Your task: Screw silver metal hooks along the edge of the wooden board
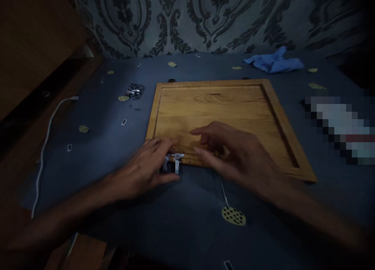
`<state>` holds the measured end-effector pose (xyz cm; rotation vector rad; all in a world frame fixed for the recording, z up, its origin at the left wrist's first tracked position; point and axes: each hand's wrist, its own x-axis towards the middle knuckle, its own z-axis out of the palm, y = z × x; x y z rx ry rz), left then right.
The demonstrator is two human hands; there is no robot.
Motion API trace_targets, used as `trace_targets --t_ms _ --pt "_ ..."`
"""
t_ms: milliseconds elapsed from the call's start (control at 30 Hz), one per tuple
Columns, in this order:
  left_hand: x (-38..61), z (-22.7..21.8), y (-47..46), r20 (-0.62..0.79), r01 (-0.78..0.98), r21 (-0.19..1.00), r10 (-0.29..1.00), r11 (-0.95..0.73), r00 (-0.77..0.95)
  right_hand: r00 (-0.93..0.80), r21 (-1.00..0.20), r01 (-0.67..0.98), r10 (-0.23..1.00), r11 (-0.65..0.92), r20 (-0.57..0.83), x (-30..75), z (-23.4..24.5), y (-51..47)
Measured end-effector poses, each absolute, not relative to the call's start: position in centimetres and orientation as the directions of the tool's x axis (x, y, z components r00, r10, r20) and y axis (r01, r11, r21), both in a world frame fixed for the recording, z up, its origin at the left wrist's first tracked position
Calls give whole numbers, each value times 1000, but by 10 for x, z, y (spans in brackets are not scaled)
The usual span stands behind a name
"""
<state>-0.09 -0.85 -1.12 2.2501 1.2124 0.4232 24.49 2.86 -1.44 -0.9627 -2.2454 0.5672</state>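
Note:
A framed wooden cabinet door [205, 113] lies flat on the blue patterned cloth. At its near left edge, my left hand [145, 164] is closed around a metal cabinet hinge [177, 162], with the thumb below it and the fingers on the door. Small dark holes show in the wood just right of the hinge. Above the near edge hovers my right hand [234, 152], thumb and forefinger apart with nothing visible between them. Under it, a thin grey rod [224, 191] sticks out past the door edge; its other end is mostly hidden.
Several metal hinges [135, 90] lie piled at the back left, with small screws [138, 109] nearby. A blue cloth [274, 61] is crumpled near the patterned wall. A white cable [43, 152] runs along the left side. A pixelated object [342, 129] lies at the right.

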Motion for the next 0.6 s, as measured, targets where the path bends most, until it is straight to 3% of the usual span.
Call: trace_targets --t_ms 133,267,333,467,600 --pt "-1 -10 -9 9 663 617 847 -423 532 -317 -432 817 924 381 215 256 -17 37" --pt "-1 -11 -8 13 660 618 846 -426 534 -297 -355 888 954 293 45 251 -26 39" --pt "-1 -11 -8 20 655 618 841 -435 540 -298 -414 869 954 271 -2 248 -27 40" --pt "-3 -13 -8 4 669 608 845 -426 535 -281 -716 678 959 167 -43 249 -18 42" --pt "-5 -15 -10 -1 679 601 850 -421 528 -197 -916 370 977 154 84 250 -6 38"
